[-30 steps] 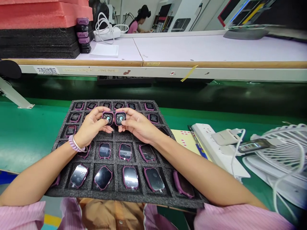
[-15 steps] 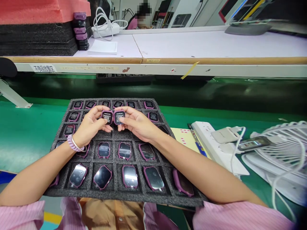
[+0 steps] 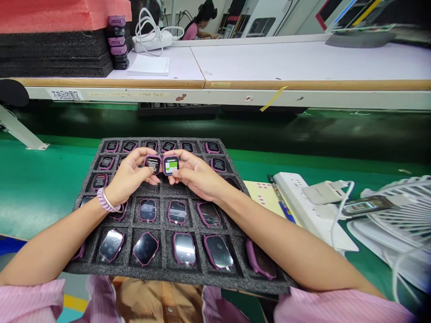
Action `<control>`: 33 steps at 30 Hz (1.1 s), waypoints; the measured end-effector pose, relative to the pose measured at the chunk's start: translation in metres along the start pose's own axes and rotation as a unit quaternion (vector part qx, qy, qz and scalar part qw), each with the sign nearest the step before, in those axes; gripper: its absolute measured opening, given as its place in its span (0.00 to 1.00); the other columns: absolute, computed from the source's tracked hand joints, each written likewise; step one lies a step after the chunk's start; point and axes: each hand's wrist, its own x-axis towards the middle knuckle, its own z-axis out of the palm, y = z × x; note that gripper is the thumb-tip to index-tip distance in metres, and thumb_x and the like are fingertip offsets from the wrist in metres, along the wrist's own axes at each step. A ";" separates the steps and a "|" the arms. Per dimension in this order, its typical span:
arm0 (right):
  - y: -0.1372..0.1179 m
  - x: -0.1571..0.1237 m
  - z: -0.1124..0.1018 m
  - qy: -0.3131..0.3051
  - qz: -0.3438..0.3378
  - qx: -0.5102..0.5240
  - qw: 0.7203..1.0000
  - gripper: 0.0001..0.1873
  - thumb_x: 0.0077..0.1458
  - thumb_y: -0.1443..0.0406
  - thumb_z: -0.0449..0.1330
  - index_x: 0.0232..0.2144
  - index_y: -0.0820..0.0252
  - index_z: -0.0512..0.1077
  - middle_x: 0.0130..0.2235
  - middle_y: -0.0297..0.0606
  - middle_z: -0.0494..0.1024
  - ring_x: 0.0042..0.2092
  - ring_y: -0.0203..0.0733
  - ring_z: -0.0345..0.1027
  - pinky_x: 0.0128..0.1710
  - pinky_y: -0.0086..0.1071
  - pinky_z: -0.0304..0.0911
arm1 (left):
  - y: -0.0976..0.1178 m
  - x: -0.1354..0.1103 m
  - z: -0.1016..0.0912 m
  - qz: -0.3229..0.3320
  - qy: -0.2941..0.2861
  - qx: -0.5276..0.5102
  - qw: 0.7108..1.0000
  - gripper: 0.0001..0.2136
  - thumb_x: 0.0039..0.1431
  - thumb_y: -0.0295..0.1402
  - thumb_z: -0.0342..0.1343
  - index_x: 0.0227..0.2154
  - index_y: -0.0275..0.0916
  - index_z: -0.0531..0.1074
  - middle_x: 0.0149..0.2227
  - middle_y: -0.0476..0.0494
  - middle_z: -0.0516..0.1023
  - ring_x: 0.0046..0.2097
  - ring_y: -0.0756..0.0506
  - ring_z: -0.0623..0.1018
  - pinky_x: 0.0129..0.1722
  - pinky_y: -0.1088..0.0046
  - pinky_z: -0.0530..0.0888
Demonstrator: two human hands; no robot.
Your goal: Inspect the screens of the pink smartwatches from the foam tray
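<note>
Side by side above a black foam tray (image 3: pixel 161 279), my two hands each grip a purple smartwatch body without a strap. My left hand (image 3: pixel 129 175) is closed around one watch (image 3: pixel 152 164), whose dark screen shows white text; its thumb is at the lower part of the screen. The other watch (image 3: pixel 171 165) shows a green and white screen, and my right hand (image 3: pixel 195 175) is closed on it with the thumb at the lower edge. Several more watches, such as a purple one (image 3: pixel 184 248), lie in the tray's compartments. Far-row ones have lit text; near-row screens look dark.
A white power strip (image 3: pixel 313 211) with chargers and a white fan (image 3: pixel 400 224) stand at the right. Across the back runs a shelf (image 3: pixel 269 63) bearing black foam blocks (image 3: pixel 54 54), stacked watches (image 3: pixel 117 42) and a white cable (image 3: pixel 148 31). Behind it, a person (image 3: pixel 198 22) sits.
The right-hand watch's screen has gone from white text on black to a green and white display. Both hands keep their hold, and the view has shifted slightly.
</note>
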 end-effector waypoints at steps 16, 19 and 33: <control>-0.005 0.001 0.001 0.051 0.053 0.076 0.994 0.32 0.38 0.70 0.70 0.49 0.58 0.68 0.37 0.36 0.80 0.26 0.34 0.64 0.26 0.26 0.58 | -0.002 0.001 -0.002 0.022 -0.005 -0.015 1.000 0.23 0.46 0.24 0.61 0.47 0.37 0.65 0.40 0.49 0.78 0.29 0.50 0.83 0.33 0.76 0.82; -0.004 0.001 0.002 0.048 0.042 0.071 0.995 0.31 0.39 0.71 0.71 0.47 0.58 0.68 0.37 0.35 0.79 0.26 0.33 0.63 0.26 0.26 0.58 | 0.000 0.000 -0.002 0.004 -0.007 -0.015 1.000 0.20 0.50 0.28 0.63 0.47 0.37 0.66 0.38 0.47 0.79 0.29 0.49 0.83 0.32 0.75 0.82; -0.002 0.002 0.002 0.051 0.045 0.082 0.994 0.28 0.45 0.59 0.77 0.44 0.60 0.70 0.34 0.40 0.81 0.26 0.33 0.62 0.26 0.26 0.56 | 0.005 -0.002 0.000 -0.026 -0.019 -0.043 0.999 0.19 0.52 0.33 0.61 0.47 0.36 0.68 0.37 0.45 0.82 0.29 0.47 0.83 0.32 0.72 0.83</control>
